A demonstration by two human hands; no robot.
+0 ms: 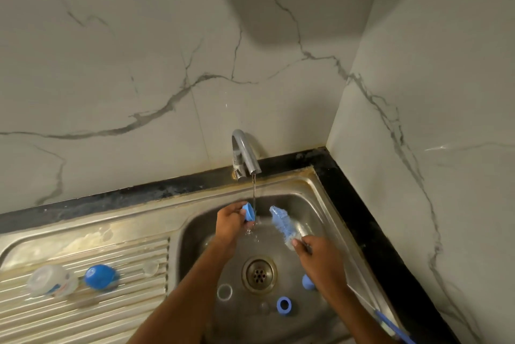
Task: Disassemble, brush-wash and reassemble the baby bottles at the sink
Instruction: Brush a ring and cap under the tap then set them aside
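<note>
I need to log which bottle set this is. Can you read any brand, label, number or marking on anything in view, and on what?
No text can be read in this view.
Clear bottle on the drainboard: coloured print, too blurred to read.
Blue cap beside it: pale mark, unreadable.
Blue part in the left hand: no marking visible.

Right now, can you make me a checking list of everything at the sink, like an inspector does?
Surface: steel sink, stained rim, ridged drainboard on its left.
Job's things: blue bottle part under running water from the tap; blue bottle brush; blue ring, clear ring and blue piece in the basin near the drain.
Clutter: clear bottle and blue cap lying on the drainboard.
Grippers: left hand holds the blue bottle part; right hand grips the brush just below its bristles.
Cables: nothing seen.
Surroundings: marble-look wall, black counter edge.
</note>
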